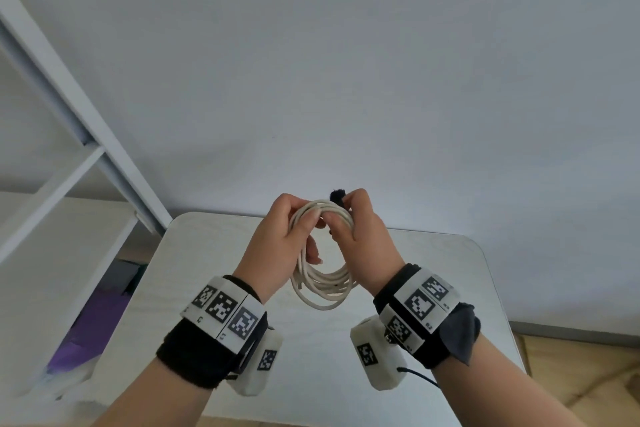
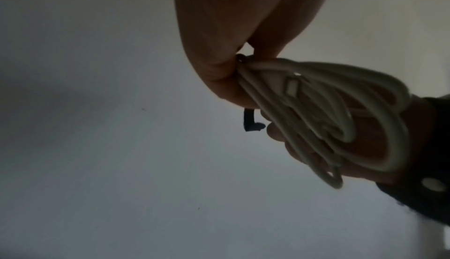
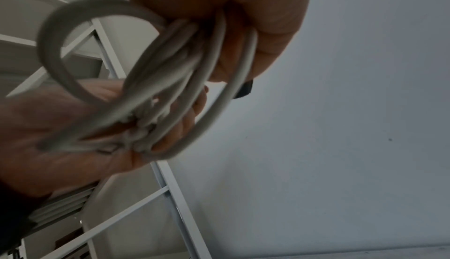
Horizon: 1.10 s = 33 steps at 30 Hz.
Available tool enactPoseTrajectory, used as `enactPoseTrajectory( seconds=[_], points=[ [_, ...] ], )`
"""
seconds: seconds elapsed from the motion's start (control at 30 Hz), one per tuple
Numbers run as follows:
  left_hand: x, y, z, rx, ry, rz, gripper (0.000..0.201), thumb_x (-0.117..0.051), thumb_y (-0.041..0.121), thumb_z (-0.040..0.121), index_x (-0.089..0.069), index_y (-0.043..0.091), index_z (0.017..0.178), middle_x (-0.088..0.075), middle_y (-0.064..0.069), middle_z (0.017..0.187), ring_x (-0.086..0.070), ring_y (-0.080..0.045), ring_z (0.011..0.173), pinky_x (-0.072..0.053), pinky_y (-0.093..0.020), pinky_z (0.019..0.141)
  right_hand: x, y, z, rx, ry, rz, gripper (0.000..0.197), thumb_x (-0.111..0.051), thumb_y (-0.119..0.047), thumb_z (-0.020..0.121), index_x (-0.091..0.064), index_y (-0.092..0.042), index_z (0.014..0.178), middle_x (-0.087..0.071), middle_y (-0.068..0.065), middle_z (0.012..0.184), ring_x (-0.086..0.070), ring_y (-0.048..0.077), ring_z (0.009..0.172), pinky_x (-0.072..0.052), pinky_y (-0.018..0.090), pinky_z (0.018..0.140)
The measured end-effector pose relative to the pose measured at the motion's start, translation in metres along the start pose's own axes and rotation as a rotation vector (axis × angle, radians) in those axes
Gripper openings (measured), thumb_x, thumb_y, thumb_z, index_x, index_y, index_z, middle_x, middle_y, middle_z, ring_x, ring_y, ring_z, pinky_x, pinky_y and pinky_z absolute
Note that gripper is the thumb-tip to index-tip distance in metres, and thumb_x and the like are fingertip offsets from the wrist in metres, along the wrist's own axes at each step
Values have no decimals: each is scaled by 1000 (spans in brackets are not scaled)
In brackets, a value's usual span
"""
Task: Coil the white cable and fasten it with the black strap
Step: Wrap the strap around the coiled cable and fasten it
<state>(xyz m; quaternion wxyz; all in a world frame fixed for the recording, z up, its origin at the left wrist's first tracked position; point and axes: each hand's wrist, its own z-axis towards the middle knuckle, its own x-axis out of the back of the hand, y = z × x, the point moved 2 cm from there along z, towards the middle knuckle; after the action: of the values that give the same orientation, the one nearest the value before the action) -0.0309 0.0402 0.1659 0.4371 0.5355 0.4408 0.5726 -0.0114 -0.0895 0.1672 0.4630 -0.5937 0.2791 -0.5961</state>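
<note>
The white cable (image 1: pixel 323 282) is wound into several loops and hangs in the air above the table. My left hand (image 1: pixel 294 222) grips the top of the coil, fingers curled round the strands (image 2: pixel 316 120). My right hand (image 1: pixel 349 215) holds the same top part from the right and pinches the black strap (image 1: pixel 337 197), whose short end sticks up above the fingers. In the left wrist view a piece of black strap (image 2: pixel 250 122) hangs below the fingers. In the right wrist view the blurred cable loops (image 3: pixel 170 82) run through both hands, and a bit of strap (image 3: pixel 244 90) peeks out.
A pale table (image 1: pixel 433 288) with rounded corners lies below the hands. A white shelf frame (image 1: pixel 69 107) stands at the left, with purple items (image 1: pixel 93 326) low beside it. A plain wall fills the background. Wooden floor (image 1: pixel 588 378) shows at the right.
</note>
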Motion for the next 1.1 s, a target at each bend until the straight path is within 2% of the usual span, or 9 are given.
enactPoseTrajectory(
  seconds=[0.13,0.27,0.43,0.5,0.63,0.77,0.87,0.97,1.1],
  points=[
    [-3,4,2,177,-21,-243,32,-54,44,87,-50,12,86,-50,3,63,-39,-12,41,-38,-27,43,-4,-3,-4,58,-4,-4,18,-48,-28,92,-35,-15,91,-49,-9,67,-46,6,56,-38,16,52],
    [-3,5,1,164,-27,-188,45,-56,63,65,-53,18,67,-39,10,48,-34,-9,37,-35,-23,39,-8,-3,-6,69,-16,4,22,-48,-31,91,-36,-13,93,-50,-9,67,-47,2,53,-39,15,52],
    [7,1,3,190,-209,-93,57,-55,63,64,-61,7,71,-48,3,50,-50,-14,43,-51,-29,52,-4,-4,-9,101,-155,-38,24,-46,-36,91,-34,-15,91,-57,-9,74,-55,2,63,-44,19,59],
    [7,2,1,228,-261,-146,51,-56,56,69,-59,5,73,-43,4,48,-44,-12,42,-47,-25,49,-4,-3,-10,107,-185,-38,22,-47,-32,92,-34,-15,91,-55,-11,74,-54,1,62,-43,16,58],
    [-1,4,-5,271,-169,-256,38,-50,41,90,-48,17,61,-27,12,44,-23,-8,39,-27,-19,38,-3,0,-11,35,-157,103,22,-53,-28,90,-39,-13,95,-56,-3,78,-49,1,62,-42,15,59],
    [-8,5,-8,252,-119,-279,39,-49,41,90,-40,16,61,-27,12,44,-20,-6,37,-18,-19,36,1,-2,-15,-104,-179,454,30,-48,-36,83,-45,-9,96,-55,-4,77,-52,-2,62,-42,11,59],
    [-12,7,-11,197,-99,-256,40,-50,44,87,-35,15,64,-26,12,44,-19,-7,37,-17,-20,37,3,-1,-13,-204,-68,494,44,-32,-43,95,-53,-4,94,-57,1,75,-50,8,63,-43,16,59],
    [-15,8,-14,88,-62,-180,44,-51,54,76,-34,16,62,-26,10,46,-20,-8,37,-21,-19,37,6,0,-9,-280,24,582,31,-35,-24,97,-55,-8,80,-48,-4,56,-43,7,48,-38,18,49],
    [-17,3,-16,-38,0,-94,41,-49,58,75,-47,18,65,-33,10,47,-27,-7,35,-27,-21,39,7,-1,-9,-292,15,655,25,-38,-16,96,-53,-10,77,-50,-1,58,-45,7,47,-40,16,46]
  ],
)
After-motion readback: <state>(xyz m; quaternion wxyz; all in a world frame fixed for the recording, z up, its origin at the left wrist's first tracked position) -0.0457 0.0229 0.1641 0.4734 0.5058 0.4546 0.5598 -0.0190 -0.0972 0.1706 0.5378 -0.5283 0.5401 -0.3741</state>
